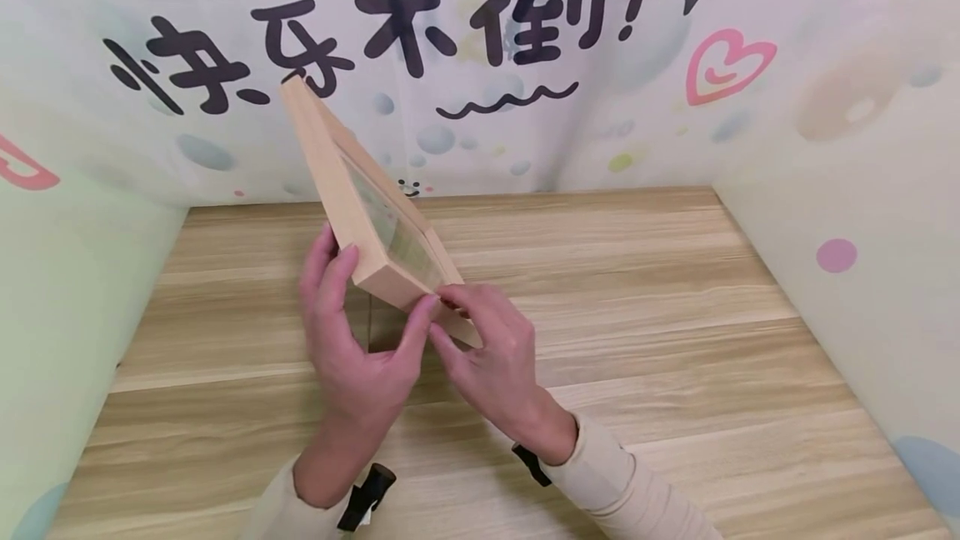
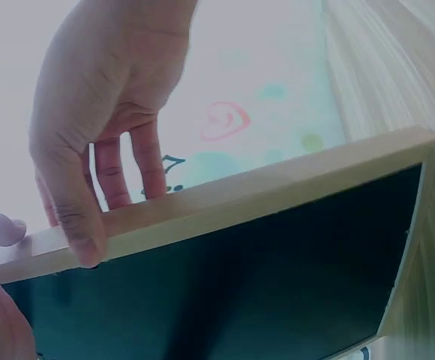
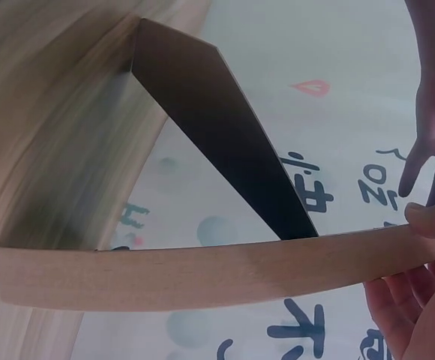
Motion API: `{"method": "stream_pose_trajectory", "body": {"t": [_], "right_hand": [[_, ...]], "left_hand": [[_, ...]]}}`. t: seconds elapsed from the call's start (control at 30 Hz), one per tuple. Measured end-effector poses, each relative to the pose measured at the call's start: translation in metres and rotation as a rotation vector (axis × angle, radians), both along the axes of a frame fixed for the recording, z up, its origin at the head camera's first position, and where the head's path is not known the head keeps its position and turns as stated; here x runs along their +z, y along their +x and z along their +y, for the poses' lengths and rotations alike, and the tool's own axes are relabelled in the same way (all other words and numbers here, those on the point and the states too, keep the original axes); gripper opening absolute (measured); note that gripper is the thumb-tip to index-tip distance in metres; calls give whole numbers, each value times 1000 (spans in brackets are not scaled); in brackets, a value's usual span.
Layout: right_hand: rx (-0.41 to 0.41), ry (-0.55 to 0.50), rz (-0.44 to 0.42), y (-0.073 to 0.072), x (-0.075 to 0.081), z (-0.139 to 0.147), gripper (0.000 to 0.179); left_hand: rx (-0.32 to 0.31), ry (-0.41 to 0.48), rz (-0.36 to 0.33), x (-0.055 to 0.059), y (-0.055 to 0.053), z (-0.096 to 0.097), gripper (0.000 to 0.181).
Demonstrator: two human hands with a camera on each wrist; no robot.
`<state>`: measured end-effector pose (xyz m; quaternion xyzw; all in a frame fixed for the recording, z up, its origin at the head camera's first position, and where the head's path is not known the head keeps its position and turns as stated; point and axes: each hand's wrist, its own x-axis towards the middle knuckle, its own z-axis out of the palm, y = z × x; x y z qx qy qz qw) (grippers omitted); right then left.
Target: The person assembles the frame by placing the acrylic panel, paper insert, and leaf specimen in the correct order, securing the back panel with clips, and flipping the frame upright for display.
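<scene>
A pale wooden picture frame (image 1: 322, 165) with a clear pane stands tilted between both hands. Its dark back panel (image 2: 225, 277) shows in the left wrist view. From the back a dark support leg (image 3: 217, 135) sticks out at an angle. My left hand (image 1: 360, 365) holds the frame, fingers on its left side and thumb at the near edge. At the near right corner my right hand (image 1: 495, 357) pinches the wood, thumb on the back side and fingers on the other. Whether the frame rests on the table is not clear.
Beneath is a wood-grain tabletop (image 1: 637, 340). A printed white backdrop (image 1: 525, 140) with large black characters stands behind it, and pale side walls (image 1: 840, 190) rise on both sides. Black straps (image 1: 367, 497) circle the wrists.
</scene>
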<state>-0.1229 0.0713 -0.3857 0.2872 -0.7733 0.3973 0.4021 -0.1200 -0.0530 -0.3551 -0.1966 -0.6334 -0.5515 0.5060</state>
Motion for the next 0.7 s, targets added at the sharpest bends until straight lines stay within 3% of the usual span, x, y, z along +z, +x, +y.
{"method": "stream_pose_trajectory", "body": {"t": [0.3,0.5,0.7], "right_hand": [[10,12,18,1,1,-3,19],[23,63,-6,1,5,-1,20],[165,131,-83,-4,19,12,26]], "left_hand": [[40,5,52,-2,-5,3,69],[81,24,52,-1,-5,5,68],[123,14,50,-1,-5,5,67]]}}
